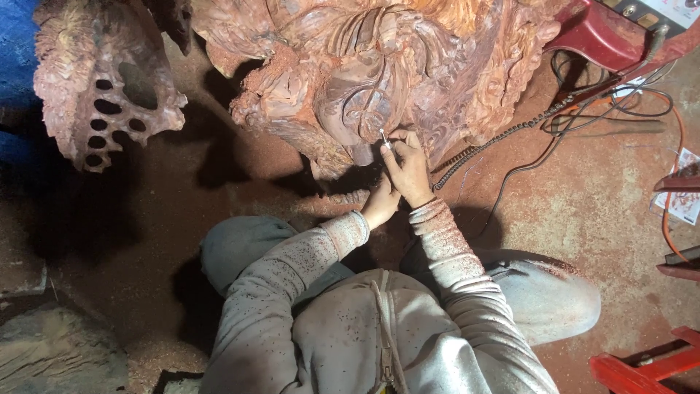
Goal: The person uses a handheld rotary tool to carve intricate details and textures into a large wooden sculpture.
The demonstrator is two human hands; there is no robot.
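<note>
Reddish dust covers the floor (219, 175) all around the seated person, whose grey sleeves and lap are speckled with the same dust. Just beyond both hands, a thin metal carving tool (383, 138) is pressed to a large reddish wood carving (364, 66); its long axis runs up and slightly left, the tip pointing away from the person into a rounded fold of the wood. The right hand (408, 169) is closed around the tool, fingers pinching it near the tip. The left hand (380, 204) sits just below and touching the right, curled under it; whether it grips anything cannot be told.

A dark coiled cord (496, 138) runs from the right hand up and to the right, toward a red machine (605, 36) well beyond the hand, where black and orange cables (627, 102) lie tangled on the floor. Farther right, at the frame's edge, lies a white printed sheet with red marks (685, 201). Near the right knee stands a red metal frame (649, 365). Far left of the left hand, a second piece of carved wood (102, 80) shows a row of oval holes.
</note>
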